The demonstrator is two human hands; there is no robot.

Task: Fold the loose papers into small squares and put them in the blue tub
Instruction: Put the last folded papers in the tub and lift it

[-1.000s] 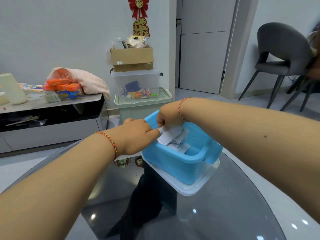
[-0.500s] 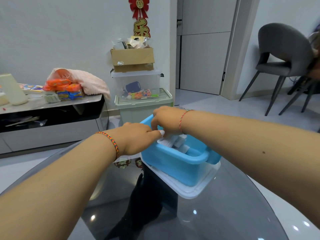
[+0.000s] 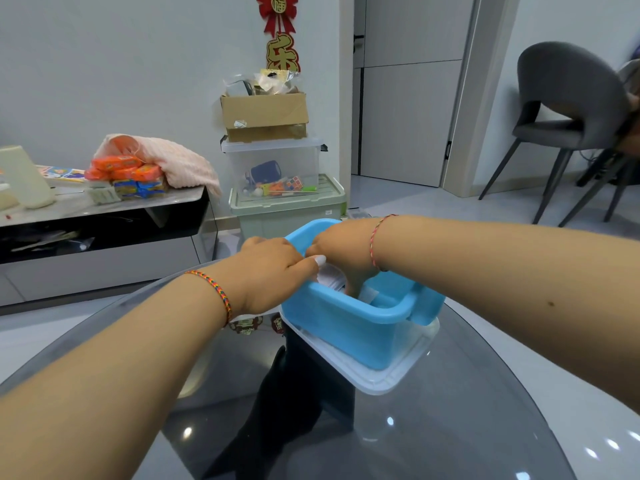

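At the glass table [image 3: 450,427], my left hand [image 3: 273,271] grips the near wall of the blue tub [image 3: 349,327], thumb inside; my right hand [image 3: 341,252] reaches in, fingers curled onto folded white papers [image 3: 330,277]; storage boxes [image 3: 277,168] stand behind

Up on the wall, a red bow ornament [image 3: 280,10] carries the character 福, and the gold-edged red plaque [image 3: 282,53] hanging under it reads 乐. Nothing else is legible.
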